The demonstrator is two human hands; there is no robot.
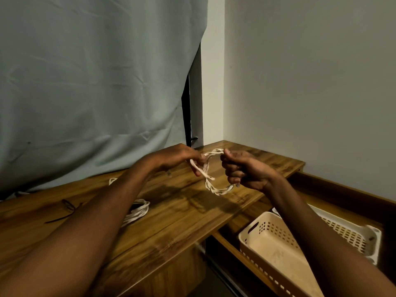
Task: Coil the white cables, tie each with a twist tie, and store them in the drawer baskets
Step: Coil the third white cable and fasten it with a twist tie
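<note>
Both hands hold a coiled white cable [216, 189] above the wooden tabletop [184, 211]. My left hand [182, 157] pinches the coil's left side at the top. My right hand [242, 168] grips its right side, fingers curled round the strands. A loose end of the cable sticks out near the coil's middle. A second white cable coil [137, 212] lies on the table, partly hidden behind my left forearm. Dark twist ties [68, 207] lie at the table's left. A beige perforated basket [270, 236] sits in the open drawer at lower right, with a white basket [351, 234] behind it.
A pale green curtain [96, 82] hangs behind the table and drapes onto its back edge. Another bit of white cable [112, 180] shows near the curtain's hem. A plain wall stands to the right. The drawer's wooden frame [342, 189] runs along that wall.
</note>
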